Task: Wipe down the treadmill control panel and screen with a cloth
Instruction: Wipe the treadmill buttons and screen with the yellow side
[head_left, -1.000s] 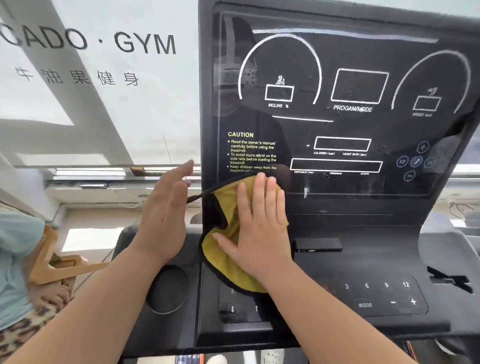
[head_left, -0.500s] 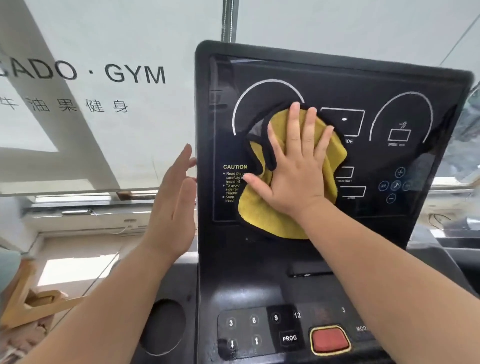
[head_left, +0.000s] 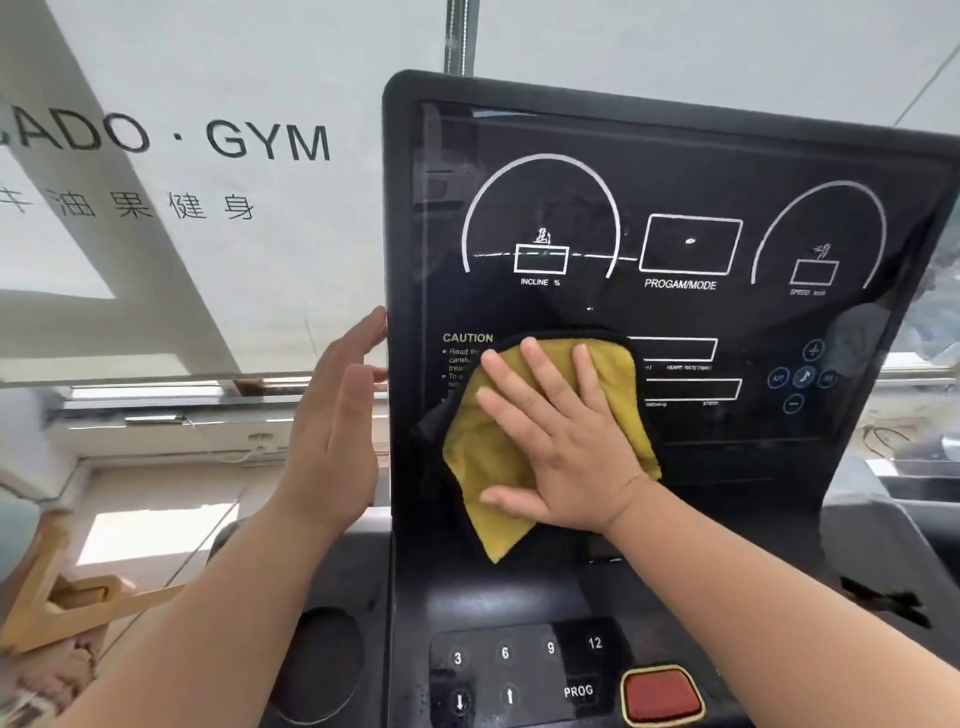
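Gym window behind; my right hand presses flat on the yellow cloth against the screen, left hand open alongside. Keypad below looks unwiped, I judge.

Screen reads CAUTION, INCLINE %, PROGAM/MODE; window reads GYM.

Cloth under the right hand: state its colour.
Yellow cloth with black edging, seen in the head view.

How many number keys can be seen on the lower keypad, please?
4, in one row above the arrow keys: key 3, key 6, key 9, key 12. The right forearm may hide others.
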